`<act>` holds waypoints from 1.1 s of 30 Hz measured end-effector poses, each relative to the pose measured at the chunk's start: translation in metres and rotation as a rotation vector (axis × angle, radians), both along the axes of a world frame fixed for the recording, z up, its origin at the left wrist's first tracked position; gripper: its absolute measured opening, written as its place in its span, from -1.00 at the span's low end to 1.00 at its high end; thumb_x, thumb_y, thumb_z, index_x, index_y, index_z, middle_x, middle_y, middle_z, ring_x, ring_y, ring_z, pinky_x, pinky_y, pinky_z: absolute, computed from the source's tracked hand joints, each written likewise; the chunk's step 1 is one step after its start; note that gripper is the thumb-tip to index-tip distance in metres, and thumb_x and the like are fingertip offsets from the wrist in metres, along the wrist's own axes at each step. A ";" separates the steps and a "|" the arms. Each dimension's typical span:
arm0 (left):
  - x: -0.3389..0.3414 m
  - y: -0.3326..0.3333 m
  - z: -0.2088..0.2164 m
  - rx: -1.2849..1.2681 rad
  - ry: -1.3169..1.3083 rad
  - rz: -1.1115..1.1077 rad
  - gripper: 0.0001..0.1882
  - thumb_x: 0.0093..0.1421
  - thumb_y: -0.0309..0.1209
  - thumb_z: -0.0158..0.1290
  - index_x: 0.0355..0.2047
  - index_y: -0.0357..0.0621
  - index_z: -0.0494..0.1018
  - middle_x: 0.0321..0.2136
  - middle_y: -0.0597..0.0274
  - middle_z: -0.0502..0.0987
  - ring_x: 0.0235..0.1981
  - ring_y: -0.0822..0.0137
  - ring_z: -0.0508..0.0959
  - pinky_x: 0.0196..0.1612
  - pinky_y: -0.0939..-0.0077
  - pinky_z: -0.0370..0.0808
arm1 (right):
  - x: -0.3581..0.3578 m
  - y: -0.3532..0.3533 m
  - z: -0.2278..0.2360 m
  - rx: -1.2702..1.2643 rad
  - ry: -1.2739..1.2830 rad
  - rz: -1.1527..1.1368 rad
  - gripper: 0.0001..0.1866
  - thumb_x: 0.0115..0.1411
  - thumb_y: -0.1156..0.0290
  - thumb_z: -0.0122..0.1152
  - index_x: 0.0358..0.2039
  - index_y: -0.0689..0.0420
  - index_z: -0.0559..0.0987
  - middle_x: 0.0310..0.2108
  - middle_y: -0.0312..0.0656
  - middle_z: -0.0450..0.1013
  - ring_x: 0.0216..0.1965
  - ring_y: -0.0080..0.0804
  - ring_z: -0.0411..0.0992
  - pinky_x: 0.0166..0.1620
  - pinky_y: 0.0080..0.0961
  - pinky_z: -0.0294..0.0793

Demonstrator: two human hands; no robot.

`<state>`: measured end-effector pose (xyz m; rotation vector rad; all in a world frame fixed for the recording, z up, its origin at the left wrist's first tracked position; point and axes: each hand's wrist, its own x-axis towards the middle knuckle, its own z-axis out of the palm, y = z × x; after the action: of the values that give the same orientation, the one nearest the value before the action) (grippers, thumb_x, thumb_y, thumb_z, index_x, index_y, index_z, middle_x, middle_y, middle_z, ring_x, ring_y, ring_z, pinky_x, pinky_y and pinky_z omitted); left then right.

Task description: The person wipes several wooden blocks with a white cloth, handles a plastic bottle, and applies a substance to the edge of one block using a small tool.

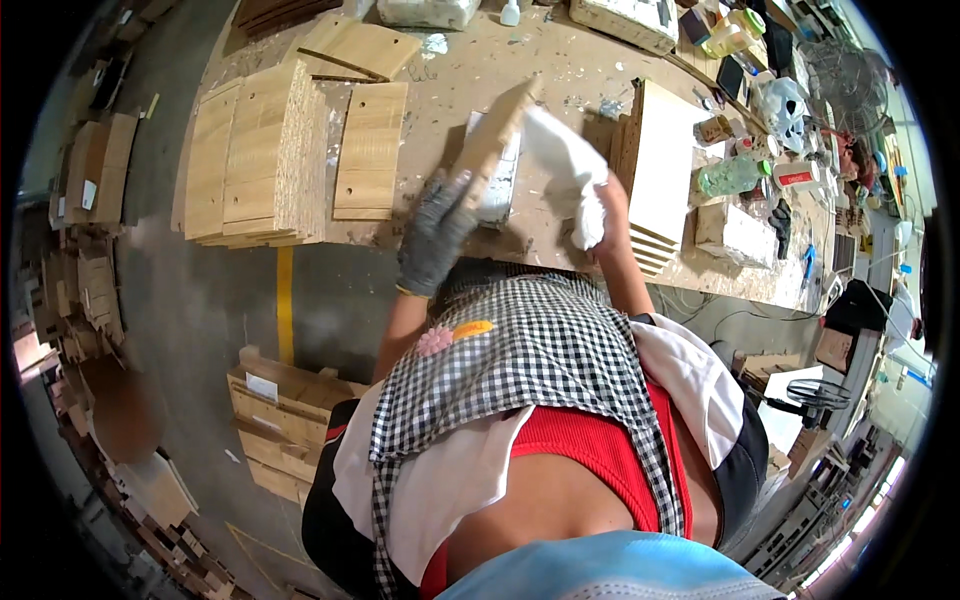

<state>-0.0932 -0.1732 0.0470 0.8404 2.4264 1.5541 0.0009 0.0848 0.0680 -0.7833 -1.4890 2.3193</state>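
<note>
My left hand (437, 230), in a dark grey work glove, grips a wood-faced board (497, 132) near its lower end. The board is held tilted above the table, its pale chipboard edge showing. In my bare right hand (612, 220) is a bunched white cloth (565, 150), its far end reaching up against the board's edge; both are a little blurred. Under the board lies a white block-like piece (496, 192) on the worktable, partly hidden.
Left of the hands stand a tall stack of wood-faced boards (258, 150) and a drilled board (370, 150) lying flat. White-topped panels (668, 160) are stacked at right. Beyond them are a green-tinted bottle (728, 177), a white block (735, 233) and blue scissors (808, 262).
</note>
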 end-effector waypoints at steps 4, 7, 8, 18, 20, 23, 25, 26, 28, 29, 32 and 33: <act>0.024 0.015 0.018 -0.536 0.322 0.006 -0.19 -0.04 0.03 0.23 0.21 0.02 0.32 0.27 -0.27 0.14 0.29 -0.33 0.10 0.26 -0.21 0.12 | -0.016 0.028 -0.012 0.104 0.045 -0.064 -0.59 0.22 0.42 -0.05 0.07 0.26 0.44 -0.26 -0.23 0.48 -0.35 -0.52 0.45 -0.33 -0.57 0.44; 0.034 0.018 -0.021 -0.673 0.322 0.027 -0.01 -0.11 0.04 0.28 0.30 -0.05 0.17 0.32 -0.31 0.02 0.34 -0.35 -0.02 0.29 -0.29 -0.02 | -0.035 -0.004 -0.016 0.530 -0.059 -0.052 -0.67 0.19 0.46 0.05 -0.04 0.27 0.51 -0.30 -0.18 0.52 -0.31 -0.50 0.48 -0.27 -0.53 0.49; 0.036 0.017 -0.035 -0.614 0.291 0.102 0.07 -0.12 0.05 0.28 0.33 -0.10 0.08 0.32 -0.35 0.00 0.33 -0.35 -0.04 0.30 -0.31 -0.06 | -0.041 -0.011 -0.037 0.905 -0.001 0.043 -0.61 0.14 0.44 0.10 0.01 0.21 0.52 -0.19 -0.08 0.55 -0.20 -0.27 0.53 -0.15 -0.38 0.52; 0.037 0.010 -0.039 -0.620 0.231 0.069 0.23 -0.12 0.20 0.25 0.35 -0.31 -0.06 0.33 -0.37 -0.08 0.33 -0.30 0.00 0.29 -0.18 0.02 | -0.204 0.021 -0.090 1.330 -0.516 0.555 -0.43 0.35 -0.08 -0.20 0.29 -0.13 0.31 0.28 -0.14 0.23 0.30 -0.17 0.16 0.29 0.09 0.04; 0.040 -0.001 -0.040 -0.585 0.188 0.038 0.17 -0.04 0.25 0.19 0.34 -0.32 -0.03 0.35 -0.30 -0.09 0.35 -0.24 -0.01 0.32 -0.12 0.00 | -0.197 0.013 -0.104 1.632 -0.456 0.408 -0.44 0.37 -0.05 -0.21 0.27 -0.07 0.31 0.30 -0.13 0.21 0.30 -0.17 0.16 0.28 0.09 0.08; 0.022 -0.009 -0.097 0.424 -0.507 0.496 -0.19 0.39 0.11 -0.26 0.40 -0.24 -0.14 0.39 0.02 -0.04 0.38 0.16 0.02 0.39 0.29 -0.06 | -0.157 -0.054 -0.101 2.093 -0.218 0.399 -0.43 0.38 0.04 -0.22 0.28 0.07 0.28 0.29 -0.12 0.21 0.32 -0.16 0.10 0.24 0.04 0.14; 0.030 0.000 -0.088 0.735 -0.490 0.541 -0.27 0.43 0.06 -0.32 0.38 -0.22 -0.07 0.34 0.09 0.08 0.33 0.21 0.11 0.38 0.36 0.00 | -0.094 -0.095 -0.077 2.002 0.034 0.735 -0.43 0.32 0.14 -0.13 0.31 0.06 0.25 0.32 -0.13 0.15 0.34 -0.24 0.07 0.25 0.08 0.12; 0.022 -0.003 -0.074 0.901 -0.643 0.476 -0.25 0.42 0.05 -0.30 0.39 -0.23 -0.10 0.38 0.10 0.01 0.38 0.19 0.02 0.40 0.36 -0.07 | -0.066 -0.111 -0.066 2.088 0.171 0.887 -0.49 0.27 0.20 -0.06 0.22 0.07 0.35 0.30 -0.13 0.19 0.32 -0.24 0.11 0.25 0.07 0.13; 0.014 -0.015 -0.099 1.194 -0.874 0.516 -0.35 0.45 -0.02 -0.35 0.38 -0.16 -0.01 0.38 0.21 0.05 0.37 0.23 0.05 0.40 0.38 -0.06 | -0.034 -0.120 -0.066 1.514 0.657 0.950 -0.73 0.15 0.33 0.17 -0.14 0.10 0.56 0.06 -0.08 0.45 0.09 -0.25 0.41 0.16 -0.17 0.33; 0.018 -0.028 -0.121 1.247 -0.721 0.605 -0.35 0.44 -0.01 -0.30 0.37 -0.16 0.03 0.36 0.20 0.07 0.34 0.25 0.09 0.39 0.36 -0.04 | -0.039 -0.109 -0.051 1.246 0.432 1.081 -0.74 0.14 0.33 0.19 -0.16 0.12 0.58 -0.05 -0.07 0.51 -0.01 -0.23 0.47 0.07 -0.24 0.40; 0.018 -0.030 -0.074 1.050 -0.832 0.922 -0.58 0.40 -0.17 -0.22 0.05 -0.21 0.37 0.07 0.10 0.41 0.07 0.25 0.40 0.19 0.29 0.30 | -0.078 -0.056 -0.032 0.759 -0.279 0.802 -0.74 0.18 0.29 0.18 -0.19 0.17 0.61 -0.33 -0.08 0.59 -0.24 -0.19 0.56 -0.16 -0.33 0.52; 0.021 -0.029 -0.068 1.012 -0.910 0.764 -0.64 0.39 -0.21 -0.21 -0.04 -0.21 0.39 -0.03 0.11 0.45 -0.01 0.24 0.44 0.11 0.28 0.37 | -0.095 -0.035 -0.042 0.783 -0.283 0.636 -0.70 0.21 0.25 0.15 -0.13 0.15 0.59 -0.23 -0.08 0.57 -0.15 -0.18 0.53 -0.08 -0.26 0.48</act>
<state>-0.0720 -0.2017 -0.0213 -0.7771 1.2145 2.6201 -0.0939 0.0500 0.0264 -0.4505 -2.8280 1.6935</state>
